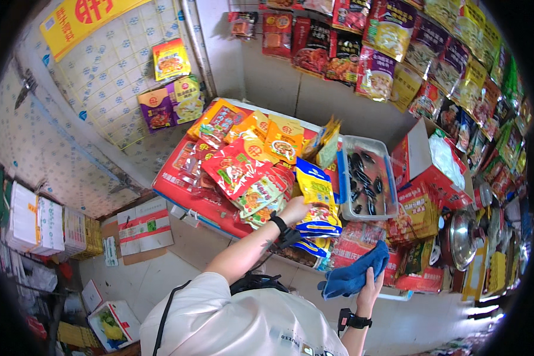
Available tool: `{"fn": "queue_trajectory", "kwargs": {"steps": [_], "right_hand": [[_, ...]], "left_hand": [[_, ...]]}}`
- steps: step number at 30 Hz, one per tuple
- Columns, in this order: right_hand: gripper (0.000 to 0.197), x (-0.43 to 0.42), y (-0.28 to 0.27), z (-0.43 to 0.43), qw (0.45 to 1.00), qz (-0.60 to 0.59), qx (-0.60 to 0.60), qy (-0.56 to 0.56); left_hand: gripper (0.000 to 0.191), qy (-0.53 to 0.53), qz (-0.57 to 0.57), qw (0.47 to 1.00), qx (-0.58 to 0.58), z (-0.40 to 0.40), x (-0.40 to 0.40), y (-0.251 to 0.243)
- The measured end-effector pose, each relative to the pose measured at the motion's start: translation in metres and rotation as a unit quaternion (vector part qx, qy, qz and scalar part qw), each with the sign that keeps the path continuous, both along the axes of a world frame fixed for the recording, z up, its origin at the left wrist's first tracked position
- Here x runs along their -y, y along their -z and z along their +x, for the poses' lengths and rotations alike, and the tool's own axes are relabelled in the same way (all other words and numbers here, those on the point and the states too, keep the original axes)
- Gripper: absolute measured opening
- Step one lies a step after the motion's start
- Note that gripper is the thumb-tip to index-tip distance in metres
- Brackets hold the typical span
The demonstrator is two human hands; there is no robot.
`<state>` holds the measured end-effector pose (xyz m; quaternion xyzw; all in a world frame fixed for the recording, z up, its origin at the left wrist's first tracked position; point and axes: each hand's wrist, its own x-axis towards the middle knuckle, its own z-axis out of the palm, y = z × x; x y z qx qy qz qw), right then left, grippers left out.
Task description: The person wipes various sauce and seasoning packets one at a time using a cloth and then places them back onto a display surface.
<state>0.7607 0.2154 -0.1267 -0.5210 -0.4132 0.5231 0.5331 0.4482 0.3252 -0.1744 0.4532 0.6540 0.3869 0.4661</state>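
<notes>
My left hand grips the left edge of a yellow and blue food packet, its fingertips partly hidden. Part of another yellow and blue packet shows beneath it. My right hand, lower and farther right, holds a folded blue cloth over the front edge of a red-topped chest. Left of the packet, a red seasoning packet and a pale green packet lie overlapping. Behind them are several orange packets.
A clear plastic tub with dark oval objects stands right of the packets. Beyond it are an open red carton and a metal lid. Packets hang along the wall. White foam boxes are stacked at left.
</notes>
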Motion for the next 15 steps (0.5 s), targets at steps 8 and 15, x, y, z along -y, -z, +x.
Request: {"fn": "queue_trajectory", "kwargs": {"steps": [8, 15], "right_hand": [[0.051, -0.010, -0.008, -0.003, 0.998, 0.050, 0.002, -0.043], [0.046, -0.008, -0.067, -0.032, 0.982, 0.135, 0.132, -0.025]], "left_hand": [[0.029, 0.014, 0.115, 0.993, 0.007, 0.004, 0.035, -0.026], [0.031, 0.126, 0.311, 0.939, -0.073, 0.023, 0.078, -0.080]]}}
